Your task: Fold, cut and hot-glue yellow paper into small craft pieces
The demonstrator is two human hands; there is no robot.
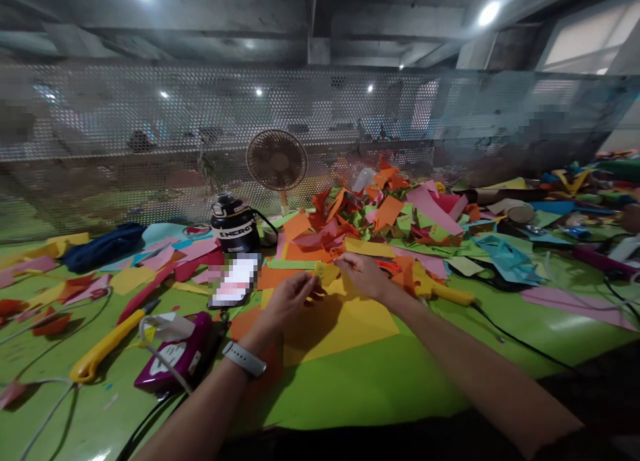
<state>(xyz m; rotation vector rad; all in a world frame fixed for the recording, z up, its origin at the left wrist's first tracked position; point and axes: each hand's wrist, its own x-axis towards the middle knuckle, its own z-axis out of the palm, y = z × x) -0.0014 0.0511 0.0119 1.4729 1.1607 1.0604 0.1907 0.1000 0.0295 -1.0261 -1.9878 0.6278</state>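
Note:
My left hand (293, 300), wearing a grey-white watch (244, 359) on the wrist, pinches a small yellow paper piece (327, 273) by its left side. Just across from it, the fingers of my right hand (364, 276) are pressed together at the piece's upper right; whatever lies between those fingertips is too small to make out. Beneath both hands a large yellow paper sheet (345, 331) lies flat on the green table. Orange sheets and a green paper strip (293, 264) lie just beyond the left fingers. A yellow glue gun (447, 293) rests right of my right hand.
Colourful paper scraps (385, 208) are heaped behind the hands. To the left are a phone (235, 280), a black bottle (234, 224), a purple power strip (183, 354) and a yellow-handled knife (107, 348). A fan (277, 160) stands before a perforated screen (175, 121). Cords cross the table.

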